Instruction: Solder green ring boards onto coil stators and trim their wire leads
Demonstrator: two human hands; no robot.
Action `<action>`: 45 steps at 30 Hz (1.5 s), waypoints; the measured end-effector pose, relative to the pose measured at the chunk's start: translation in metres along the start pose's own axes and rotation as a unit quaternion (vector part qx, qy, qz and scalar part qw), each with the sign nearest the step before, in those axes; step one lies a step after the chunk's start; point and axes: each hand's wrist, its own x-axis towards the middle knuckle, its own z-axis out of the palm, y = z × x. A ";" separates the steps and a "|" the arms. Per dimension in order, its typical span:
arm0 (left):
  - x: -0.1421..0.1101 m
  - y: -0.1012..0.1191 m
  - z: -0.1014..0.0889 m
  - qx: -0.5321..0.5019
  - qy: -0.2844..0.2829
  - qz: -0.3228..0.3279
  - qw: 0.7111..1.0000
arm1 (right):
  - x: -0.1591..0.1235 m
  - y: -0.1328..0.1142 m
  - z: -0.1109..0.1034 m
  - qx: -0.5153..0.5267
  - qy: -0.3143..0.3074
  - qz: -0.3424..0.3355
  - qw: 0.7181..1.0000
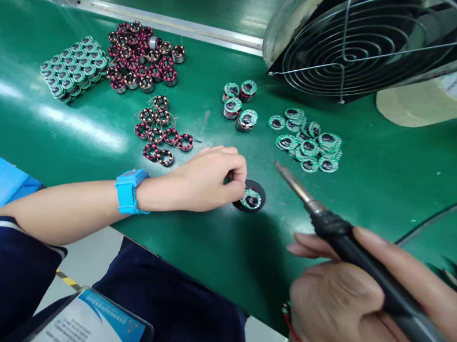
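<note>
My right hand (339, 294) is wrapped round a black soldering iron (335, 227), whose bare metal tip points up and left, apart from the work. Above the middle of the bench, my left hand (210, 176) is closed in a pinch at the left edge of a round green circuit board (252, 200). That board lies in a black ring-shaped holder (262, 191) on the green bench. The fingertips hide part of the board's edge, and whether they also hold a wire cannot be seen. A blue wrist strap (129, 190) circles my left wrist.
Behind stand several motor coils with boards on top (232, 107). Loose round boards (309, 146) lie right of them. Copper-wound coils (159, 130) and stacked board assemblies (72, 69) are at left. A fan with a wire guard (354, 46) looms at back right; a black cable (444, 213) crosses the right side.
</note>
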 end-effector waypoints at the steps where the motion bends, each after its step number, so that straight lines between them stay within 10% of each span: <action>1: 0.000 0.000 0.000 -0.001 0.000 -0.001 1.000 | 0.003 -0.002 0.002 0.004 -0.008 -0.026 1.000; 12: 0.001 -0.002 0.001 0.006 -0.002 0.006 1.000 | 0.009 -0.001 0.017 -0.158 -0.303 -0.040 0.939; 21: -0.023 0.003 -0.011 0.118 -0.118 0.015 0.986 | 0.009 0.006 0.016 -0.130 -0.313 -0.035 0.940; 30: -0.020 -0.004 0.000 -0.002 -0.008 0.058 0.998 | 0.012 0.007 0.023 -0.160 -0.290 -0.075 0.940; 45: -0.016 -0.003 0.006 -0.063 0.018 0.041 0.997 | 0.015 -0.006 0.014 -0.165 -0.257 -0.137 0.942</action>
